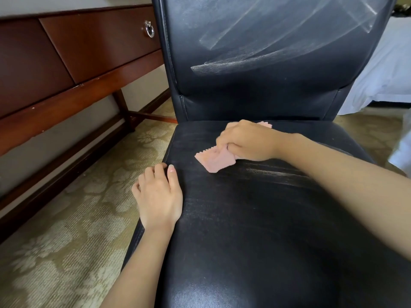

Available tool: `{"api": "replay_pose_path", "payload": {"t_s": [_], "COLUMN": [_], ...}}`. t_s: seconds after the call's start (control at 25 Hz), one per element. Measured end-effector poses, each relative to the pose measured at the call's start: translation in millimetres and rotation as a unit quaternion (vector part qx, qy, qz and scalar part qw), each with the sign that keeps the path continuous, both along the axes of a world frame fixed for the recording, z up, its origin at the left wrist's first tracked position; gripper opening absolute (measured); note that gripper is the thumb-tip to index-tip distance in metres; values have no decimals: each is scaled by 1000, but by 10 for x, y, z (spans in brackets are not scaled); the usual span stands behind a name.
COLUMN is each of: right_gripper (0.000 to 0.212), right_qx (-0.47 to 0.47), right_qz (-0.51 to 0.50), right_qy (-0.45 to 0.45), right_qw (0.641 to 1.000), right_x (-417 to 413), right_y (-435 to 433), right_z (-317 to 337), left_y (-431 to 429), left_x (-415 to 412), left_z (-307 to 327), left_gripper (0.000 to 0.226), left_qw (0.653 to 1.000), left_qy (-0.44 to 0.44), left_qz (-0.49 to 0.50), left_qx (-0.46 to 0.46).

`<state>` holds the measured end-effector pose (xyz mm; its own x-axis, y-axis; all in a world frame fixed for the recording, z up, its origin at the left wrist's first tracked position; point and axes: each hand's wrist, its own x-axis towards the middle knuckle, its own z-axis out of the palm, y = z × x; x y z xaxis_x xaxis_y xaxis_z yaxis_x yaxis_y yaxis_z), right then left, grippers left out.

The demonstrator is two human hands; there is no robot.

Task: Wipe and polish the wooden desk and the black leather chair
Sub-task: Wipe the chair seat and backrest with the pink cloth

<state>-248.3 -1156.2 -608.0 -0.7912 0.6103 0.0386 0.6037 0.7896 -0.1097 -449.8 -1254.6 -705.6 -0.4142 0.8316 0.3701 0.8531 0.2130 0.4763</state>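
1. From my remote seat I saw the black leather chair filling the middle of the view, its seat close under the camera and its backrest rising behind.
2. Pale, streaky smears crossed the backrest, and a fainter haze lay on the seat.
3. A pink cloth with a zigzag edge lay on the seat near the back, bunched under the right hand.
4. That hand's fingers were curled round the cloth, pressing it to the leather.
5. The left hand sat at the seat's left edge, fingers bent over the side, thumb flat on top.
6. The wooden desk stood left of the chair, 1 drawer showing a metal ring pull.
7. Patterned carpet ran beneath, and white bedding lay to the right.
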Motion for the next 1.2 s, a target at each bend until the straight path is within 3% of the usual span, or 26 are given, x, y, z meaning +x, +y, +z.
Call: {"api": "replay_pose_path", "payload": {"t_s": [0.24, 0.52, 0.76, 0.84, 0.96, 1.08, 1.2], "right_gripper": [31, 12, 54, 44, 21, 19, 31], "right_qx": [-78, -21, -136, -111, -94, -102, -92], "right_qz": [-59, -97, -18, 5, -24, -19, -66], "right_qy": [-7, 183, 128, 98, 135, 160, 160], "right_qw": [995, 978, 982, 989, 986, 982, 981], "right_x": [-504, -625, -99, 22, 140, 160, 109], "right_y": [277, 164, -100, -259, -523, -475, -146], "right_z": [-239, -518, -492, -498, -587, -606, -567], "left_y": [-10, 3, -2, -12, -31, -44, -41], "left_x": [4, -5, -10, -9, -1, 6, 3], "left_z": [-10, -6, -8, 4, 9, -3, -17], "left_gripper": [69, 68, 67, 66, 68, 67, 67], "left_qw": [1000, 1000, 1000, 1000, 1000, 1000, 1000], "left_qy": [0, 6, 3, 4, 5, 3, 3], "left_qz": [-1, 1, 0, -2, -6, -12, -10], "left_qx": [-4, 3, 7, 9, 9, 11, 4]}}
